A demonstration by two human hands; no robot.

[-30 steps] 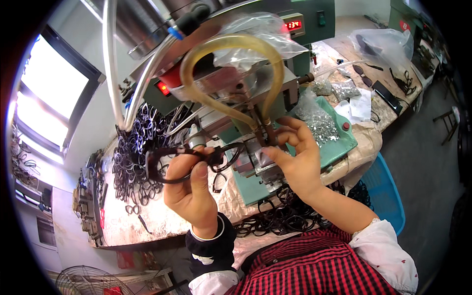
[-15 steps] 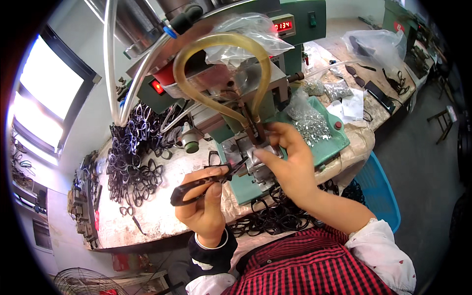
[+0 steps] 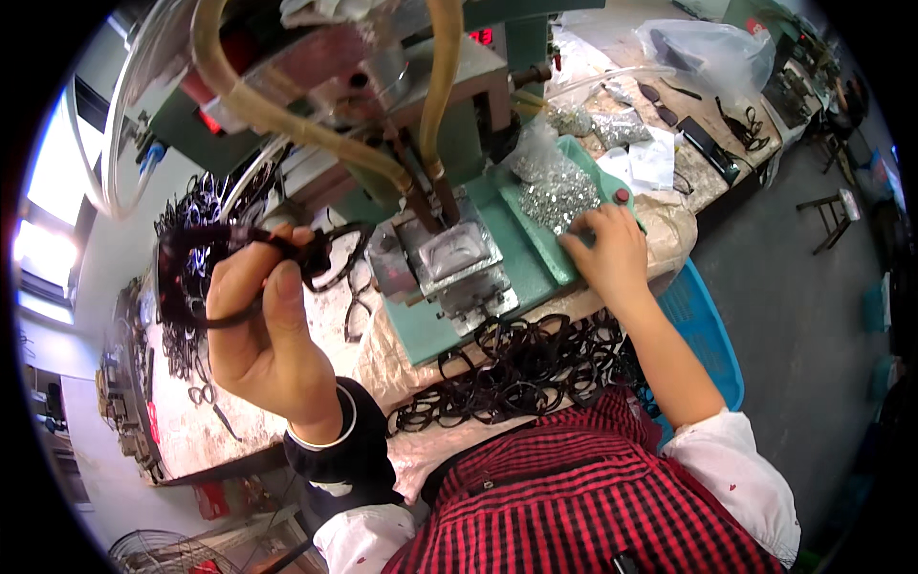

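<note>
My left hand (image 3: 268, 330) is closed on a dark eyeglass frame (image 3: 316, 258), raised left of the bench machine's metal fixture (image 3: 461, 254). One dark rim stands out toward the fixture, apart from it. My right hand (image 3: 617, 256) reaches to the green tray (image 3: 570, 269) on the machine's base. Its thumb and fingers are bent together at the near edge of a heap of small shiny metal parts (image 3: 560, 198). Anything between those fingertips is too small to make out. Two brown prongs (image 3: 436, 196) with yellowish tubes come down over the fixture.
A pile of black eyeglass frames (image 3: 521, 368) lies along the bench's front edge, and another heap (image 3: 182, 335) at the left. A blue basket (image 3: 703, 330) stands right of the bench. A plastic bag (image 3: 712, 57) and sunglasses (image 3: 658, 100) lie at the back right.
My left hand has drawn the eyeglass frame away from the fixture, to the left and up. My right hand has left the fixture and moved right to the metal parts. The view has shifted.
</note>
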